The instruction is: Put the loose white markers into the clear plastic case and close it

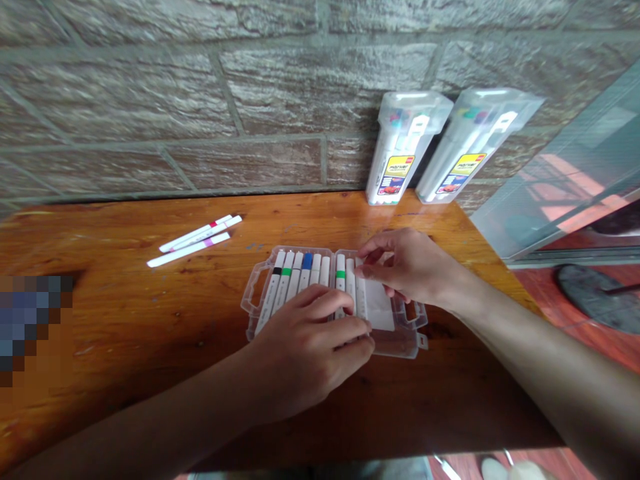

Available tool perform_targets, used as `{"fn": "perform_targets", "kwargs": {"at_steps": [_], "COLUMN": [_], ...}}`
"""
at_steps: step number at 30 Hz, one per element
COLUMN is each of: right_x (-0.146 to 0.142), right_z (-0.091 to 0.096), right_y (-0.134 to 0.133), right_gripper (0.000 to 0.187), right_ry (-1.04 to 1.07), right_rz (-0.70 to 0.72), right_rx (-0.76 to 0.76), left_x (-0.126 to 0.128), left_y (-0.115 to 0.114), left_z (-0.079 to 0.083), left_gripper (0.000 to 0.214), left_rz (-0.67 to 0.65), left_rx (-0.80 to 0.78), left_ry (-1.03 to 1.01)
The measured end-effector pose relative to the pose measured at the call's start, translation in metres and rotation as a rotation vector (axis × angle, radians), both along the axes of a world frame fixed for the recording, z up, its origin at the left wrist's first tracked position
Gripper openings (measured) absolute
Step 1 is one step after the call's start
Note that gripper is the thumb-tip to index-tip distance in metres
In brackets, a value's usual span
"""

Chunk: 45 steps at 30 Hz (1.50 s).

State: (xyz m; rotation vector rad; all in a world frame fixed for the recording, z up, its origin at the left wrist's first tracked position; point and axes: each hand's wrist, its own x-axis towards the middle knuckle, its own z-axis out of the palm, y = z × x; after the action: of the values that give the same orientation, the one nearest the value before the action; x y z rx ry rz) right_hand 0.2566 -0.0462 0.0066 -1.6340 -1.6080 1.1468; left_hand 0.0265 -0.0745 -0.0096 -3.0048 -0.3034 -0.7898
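Markers [305, 277] in the case [395, 345] run front-to-back, banded ends [286, 271] toward the wall [280, 100].

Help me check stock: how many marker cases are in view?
3: open case beneath the left hand and right hand; left closed case and right closed case, both standing by the wall.

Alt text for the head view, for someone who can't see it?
A person's left hand lies over an open clear case of white markers; the right hand is at marker ends in the case's right half. Three loose markers lie to the left on the wooden table; two marker packs stand by the brick wall.
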Motion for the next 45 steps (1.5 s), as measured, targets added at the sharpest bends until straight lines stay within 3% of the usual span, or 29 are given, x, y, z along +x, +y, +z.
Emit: {"fn": "perform_targets", "kwargs": {"at_steps": [9, 15, 25, 37, 45], "right_x": [0.0014, 0.0008, 0.0038, 0.0006, 0.0023], "right_z": [-0.003, -0.0015, -0.0076, -0.0043, -0.0043], "right_y": [-0.0006, -0.0003, 0.001, 0.0008, 0.0022], "right_gripper": [0.019, 0.012, 0.021, 0.024, 0.016], "right_ry": [-0.001, -0.031, 0.075, 0.031, -0.005], "right_rz": [0.012, 0.013, 0.009, -0.04, -0.009], "right_rx": [0.013, 0.015, 0.026, -0.053, -0.038], "left_x": [-0.0001, 0.0012, 0.0018, 0.003, 0.0048], "left_y": [-0.0013, -0.0021, -0.0019, -0.0023, -0.0032], "left_z": [0.0009, 0.0006, 0.002, 0.0002, 0.0], "left_gripper": [0.01, 0.008, 0.013, 0.014, 0.015], "left_rz": [0.024, 0.008, 0.019, 0.026, 0.015], "left_rx": [-0.017, -0.078, -0.102, -0.087, -0.122], "left_ry": [-0.013, -0.056, -0.006, -0.01, -0.039]}}
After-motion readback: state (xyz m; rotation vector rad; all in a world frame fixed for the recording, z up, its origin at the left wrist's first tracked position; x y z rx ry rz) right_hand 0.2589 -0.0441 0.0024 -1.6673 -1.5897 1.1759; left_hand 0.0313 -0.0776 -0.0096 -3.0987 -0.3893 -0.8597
